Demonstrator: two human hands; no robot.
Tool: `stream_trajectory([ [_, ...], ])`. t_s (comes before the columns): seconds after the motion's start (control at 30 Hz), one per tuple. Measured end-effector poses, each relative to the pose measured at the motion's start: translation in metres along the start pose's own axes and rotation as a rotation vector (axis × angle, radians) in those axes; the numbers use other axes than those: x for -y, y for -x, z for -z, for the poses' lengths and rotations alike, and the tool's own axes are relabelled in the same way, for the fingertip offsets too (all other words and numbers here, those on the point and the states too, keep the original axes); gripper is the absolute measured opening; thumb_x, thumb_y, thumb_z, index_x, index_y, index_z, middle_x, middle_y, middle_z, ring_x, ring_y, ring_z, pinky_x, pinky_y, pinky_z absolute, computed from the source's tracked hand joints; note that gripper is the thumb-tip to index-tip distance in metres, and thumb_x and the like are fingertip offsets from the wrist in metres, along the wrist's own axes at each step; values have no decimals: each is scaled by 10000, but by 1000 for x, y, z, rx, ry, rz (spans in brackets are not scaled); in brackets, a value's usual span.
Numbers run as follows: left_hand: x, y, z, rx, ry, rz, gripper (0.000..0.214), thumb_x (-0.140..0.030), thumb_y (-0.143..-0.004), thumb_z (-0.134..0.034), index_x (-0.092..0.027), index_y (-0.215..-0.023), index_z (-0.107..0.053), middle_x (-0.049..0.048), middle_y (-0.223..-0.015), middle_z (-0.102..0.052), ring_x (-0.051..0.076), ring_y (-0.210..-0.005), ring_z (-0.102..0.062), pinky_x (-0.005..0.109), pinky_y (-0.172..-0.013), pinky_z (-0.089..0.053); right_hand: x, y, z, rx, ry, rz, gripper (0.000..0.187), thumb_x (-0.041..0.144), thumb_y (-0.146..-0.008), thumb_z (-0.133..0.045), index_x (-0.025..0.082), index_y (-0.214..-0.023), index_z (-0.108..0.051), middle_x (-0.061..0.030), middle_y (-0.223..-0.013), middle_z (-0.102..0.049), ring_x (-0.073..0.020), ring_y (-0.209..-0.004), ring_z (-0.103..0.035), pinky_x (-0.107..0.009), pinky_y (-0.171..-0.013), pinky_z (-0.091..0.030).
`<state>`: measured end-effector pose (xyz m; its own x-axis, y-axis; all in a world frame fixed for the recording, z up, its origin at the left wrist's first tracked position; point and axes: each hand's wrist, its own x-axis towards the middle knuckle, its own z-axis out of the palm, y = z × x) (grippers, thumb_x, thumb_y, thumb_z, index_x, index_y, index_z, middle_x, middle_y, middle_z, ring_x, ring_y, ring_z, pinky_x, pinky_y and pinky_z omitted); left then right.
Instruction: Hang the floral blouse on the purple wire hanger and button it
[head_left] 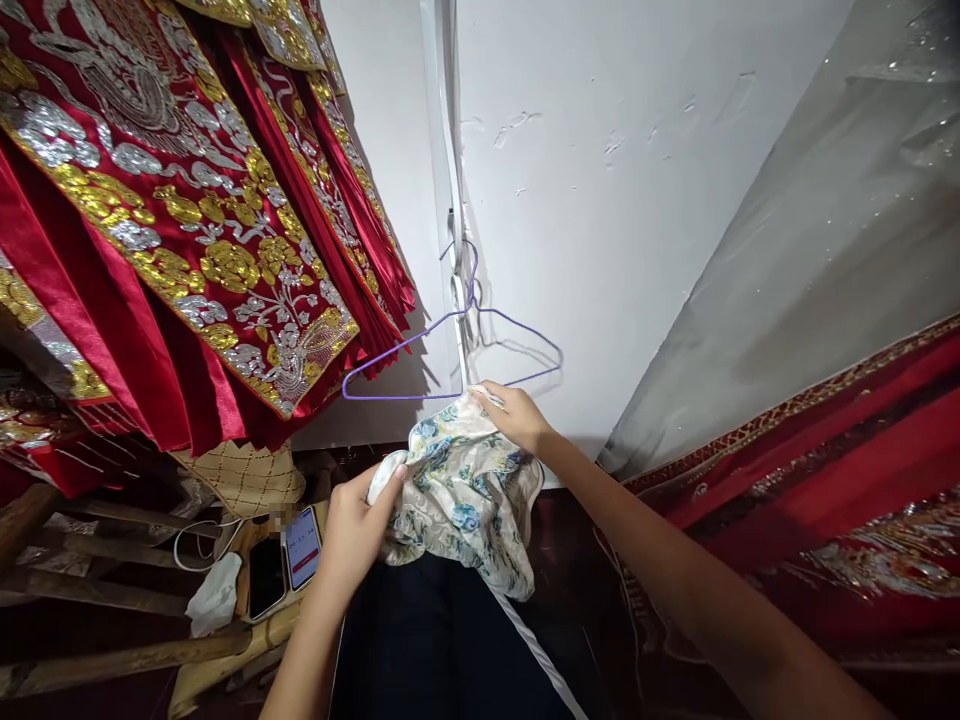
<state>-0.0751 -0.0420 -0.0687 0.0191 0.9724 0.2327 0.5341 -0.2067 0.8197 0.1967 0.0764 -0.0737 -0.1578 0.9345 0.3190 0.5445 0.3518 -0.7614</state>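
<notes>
I hold a cream garment with a blue flower print in front of me with both hands. My left hand is closed on its left edge, thumb on top. My right hand grips its upper edge just under a purple wire hanger. The hanger hangs bare from a hook on a white pipe against the white wall. The garment droops below my hands, bunched up.
Red garments with gold and silver embroidery hang at the upper left. More red embroidered cloth and a grey plastic cover are on the right. Two phones, a cable and a woven hat lie on wooden furniture at the lower left.
</notes>
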Motion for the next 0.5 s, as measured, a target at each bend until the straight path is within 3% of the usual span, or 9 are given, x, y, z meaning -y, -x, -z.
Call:
stream_trajectory([
  [0.13,19,-8,15,310,-244,30,526,-549,-878,-569,-188,-498,-531,4,-499,-495,146,-489,-406,267,-505,-258,7,30,28,-85,-65,-45,389,550,-905,-525,199,-739,-555,6,-677,-523,-159,-672,-479,-265,-638,-366],
  [0.23,22,-23,22,408,-521,9,440,-455,-897,-526,-200,-547,-602,74,-584,-640,219,-561,-567,312,-609,-395,18,45,45,-61,-59,-133,421,571,-887,-541,210,-687,-459,25,-631,-402,-138,-604,-381,-271,-577,-294],
  [0.3,16,-37,26,352,-706,-50,311,-344,-903,-491,-193,-734,-705,142,-792,-743,304,-778,-683,413,-804,-464,26,51,52,-54,-39,-166,423,573,-893,-533,217,-693,-427,33,-612,-345,-132,-577,-329,-277,-560,-260],
  [0.37,6,-53,30,225,-791,-126,300,-264,-916,-448,-191,-1006,-725,184,-1107,-742,349,-1079,-670,541,-1005,-400,32,53,56,-80,-4,-160,425,559,-905,-519,217,-683,-396,35,-598,-313,-130,-567,-307,-283,-557,-240],
  [0.43,-6,-66,33,73,-784,-214,361,-236,-949,-392,-192,-1166,-678,183,-1371,-619,340,-1313,-543,609,-1116,-291,36,53,59,-104,37,-142,427,536,-913,-507,215,-663,-376,32,-592,-312,-131,-566,-314,-286,-556,-233],
  [0.5,-18,-74,34,-16,-706,-334,389,-245,-979,-350,-192,-1219,-652,154,-1526,-467,312,-1448,-389,603,-1173,-233,39,52,61,-98,67,-140,426,517,-908,-514,214,-646,-371,30,-584,-337,-132,-566,-334,-288,-552,-233],
])
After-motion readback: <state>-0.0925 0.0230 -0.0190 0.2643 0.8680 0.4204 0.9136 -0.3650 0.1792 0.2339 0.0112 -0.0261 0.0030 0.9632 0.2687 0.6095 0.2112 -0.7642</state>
